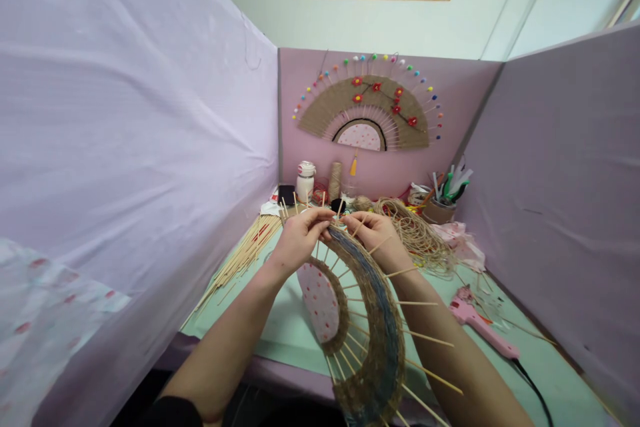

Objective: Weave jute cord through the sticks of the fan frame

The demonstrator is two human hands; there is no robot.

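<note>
Nearest us, a curved fan of pale thin wooden sticks and brown woven fibre band (371, 327) stands tilted in our hands, its lower end hanging past the front edge of the mint-green-covered table (285, 330). A blue-grey fibre strip (386, 320) follows the band up to our fingertips; a pink, red-dotted half-disc (320, 297) sits inside the curve. Our left hand (303, 237) keeps a narrow grip, thumb and fingers pinching the fan's upper edge. Our right hand (375, 233) is pinched narrow at that edge, just beside the left; whether a strand or a stick lies within we cannot tell.

We judge the step in hand to be working the blue-grey strip along the band. The next move, we think, calls for a firm left pinch while the right fingers guide fibre past a stick without bending it.

Further out, we note a pink glue gun (485, 330) to the right, a spread of pale loose sticks (237, 263) to the left, and a loose tan cord coil (415, 230) beyond our right hand. Farther back, a finished brown fan with red flowers (340, 103) hangs on the pink panel (305, 163).
</note>
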